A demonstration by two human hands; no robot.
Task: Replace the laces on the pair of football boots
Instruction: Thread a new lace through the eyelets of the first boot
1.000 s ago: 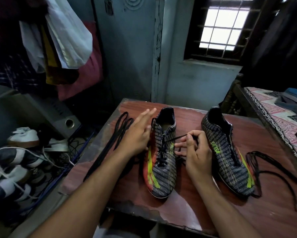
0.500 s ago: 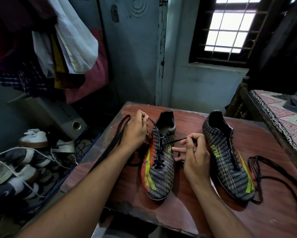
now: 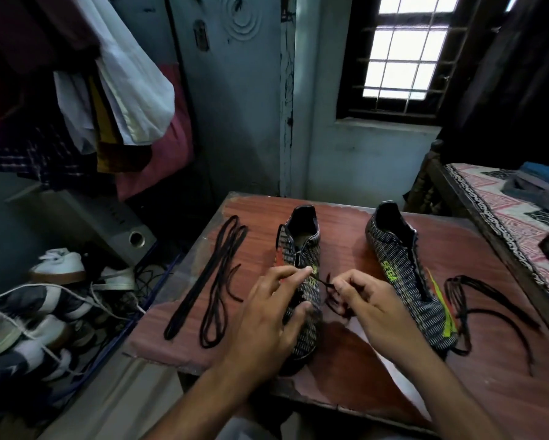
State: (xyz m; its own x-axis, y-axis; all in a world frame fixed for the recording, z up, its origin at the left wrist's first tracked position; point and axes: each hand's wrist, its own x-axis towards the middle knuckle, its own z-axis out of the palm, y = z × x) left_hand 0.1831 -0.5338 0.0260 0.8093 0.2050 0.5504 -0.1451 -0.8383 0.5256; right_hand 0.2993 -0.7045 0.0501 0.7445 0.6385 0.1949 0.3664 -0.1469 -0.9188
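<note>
Pinching lace (image 3: 325,284) beside left boot (image 3: 301,281), right hand (image 3: 366,300) fingers; left hand (image 3: 268,308) fingers grip boot on bench (image 3: 346,360).

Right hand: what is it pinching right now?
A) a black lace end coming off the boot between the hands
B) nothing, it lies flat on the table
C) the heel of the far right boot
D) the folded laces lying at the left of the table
A: the right hand pinches a black lace that runs to the left boot, clear of the right boot and the folded laces.
</note>
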